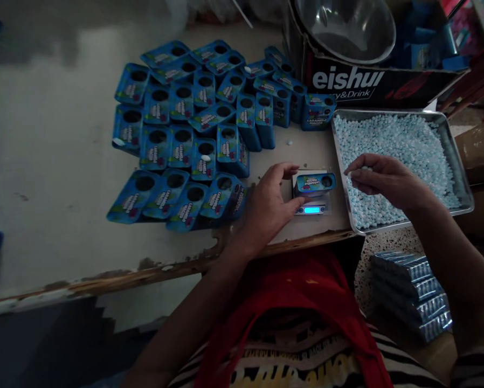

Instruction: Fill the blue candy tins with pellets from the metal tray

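Observation:
A small blue box [315,184] with a round hole in its top stands on a digital scale [311,210] with a lit display. My left hand [272,202] is beside the box, thumb and fingers apart around its left end, holding nothing. Over the left side of a metal tray [468,199] my right hand [381,180] has its fingers pinched together on small pale candies. Light blue and white candies [403,145] fill the tray.
Many similar blue boxes [181,102] stand in a group left of the scale. Behind the tray is a black carton [403,89] with a steel bowl [347,32]. The table's worn front edge [145,272] runs below. Wrapped packs [412,291] are stacked lower right.

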Motion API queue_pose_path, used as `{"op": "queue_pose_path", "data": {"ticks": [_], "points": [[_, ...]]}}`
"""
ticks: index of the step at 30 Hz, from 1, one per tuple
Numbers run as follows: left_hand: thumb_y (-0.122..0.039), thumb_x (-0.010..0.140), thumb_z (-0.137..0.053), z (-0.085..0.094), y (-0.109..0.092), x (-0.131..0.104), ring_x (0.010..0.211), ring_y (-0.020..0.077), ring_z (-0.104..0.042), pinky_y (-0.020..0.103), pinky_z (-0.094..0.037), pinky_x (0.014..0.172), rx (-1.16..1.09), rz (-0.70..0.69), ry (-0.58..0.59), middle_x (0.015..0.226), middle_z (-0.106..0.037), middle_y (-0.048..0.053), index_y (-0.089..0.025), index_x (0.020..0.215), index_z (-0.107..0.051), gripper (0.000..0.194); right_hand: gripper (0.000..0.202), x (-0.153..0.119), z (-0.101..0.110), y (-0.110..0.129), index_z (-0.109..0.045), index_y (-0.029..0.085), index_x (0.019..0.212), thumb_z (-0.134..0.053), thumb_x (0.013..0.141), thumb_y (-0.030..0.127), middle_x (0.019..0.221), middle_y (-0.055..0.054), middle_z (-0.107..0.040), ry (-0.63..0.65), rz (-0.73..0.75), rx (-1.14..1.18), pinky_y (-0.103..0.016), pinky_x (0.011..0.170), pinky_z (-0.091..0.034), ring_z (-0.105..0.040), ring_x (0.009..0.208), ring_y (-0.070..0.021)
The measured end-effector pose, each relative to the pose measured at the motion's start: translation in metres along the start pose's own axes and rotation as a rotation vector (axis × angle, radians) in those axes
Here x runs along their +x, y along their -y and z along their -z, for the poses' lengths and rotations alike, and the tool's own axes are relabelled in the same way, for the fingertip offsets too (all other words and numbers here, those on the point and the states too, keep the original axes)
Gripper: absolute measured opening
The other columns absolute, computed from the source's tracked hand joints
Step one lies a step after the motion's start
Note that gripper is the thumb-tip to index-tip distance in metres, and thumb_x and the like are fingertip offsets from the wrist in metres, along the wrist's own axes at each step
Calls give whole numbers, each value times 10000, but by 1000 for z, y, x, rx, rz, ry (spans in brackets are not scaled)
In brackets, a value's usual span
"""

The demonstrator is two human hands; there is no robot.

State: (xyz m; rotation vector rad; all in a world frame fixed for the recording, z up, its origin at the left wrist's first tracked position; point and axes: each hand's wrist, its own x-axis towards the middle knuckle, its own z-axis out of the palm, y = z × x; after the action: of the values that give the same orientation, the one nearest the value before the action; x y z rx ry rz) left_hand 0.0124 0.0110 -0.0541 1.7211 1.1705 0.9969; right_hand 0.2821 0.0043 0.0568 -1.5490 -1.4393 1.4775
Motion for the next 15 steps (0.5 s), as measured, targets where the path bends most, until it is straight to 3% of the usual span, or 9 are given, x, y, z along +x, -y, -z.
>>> {"op": "queue_pose_path", "data": {"ticks": [3, 8, 15], "points": [[-171, 828, -896, -2, 5, -1, 1285, 302, -736, 526, -600, 1135, -12, 35, 15, 1391, -751, 84, -275, 1391, -660, 619, 185, 7, -11, 13, -773, 193, 1013, -792, 974, 373, 665, 38, -558, 21, 95, -260, -285, 589, -308, -434, 620, -116], [-256, 838, -889, 10, 8, -2, 1275, 299, -731, 492, -608, 1097, -49, 40, -4, 1395, -745, 109, -251, 1391, -669, 596, 117, 13, -26, 31, -806, 206, 1030, -722, 957, 241, 792, -5, -693, 0, 222, -710, -310, 718, -375, -564, 751, -160], [-401, 870, -912, 15, 8, -3, 1235, 291, -739, 472, -620, 1068, -77, 30, 7, 1409, -729, 122, -251, 1434, -652, 639, 228, 11, -38, 37, -816, 229, 1126, -767, 905, 204, 877, -21, -743, 17, 183, -798, -309, 728, -397, -623, 778, -171]]}}
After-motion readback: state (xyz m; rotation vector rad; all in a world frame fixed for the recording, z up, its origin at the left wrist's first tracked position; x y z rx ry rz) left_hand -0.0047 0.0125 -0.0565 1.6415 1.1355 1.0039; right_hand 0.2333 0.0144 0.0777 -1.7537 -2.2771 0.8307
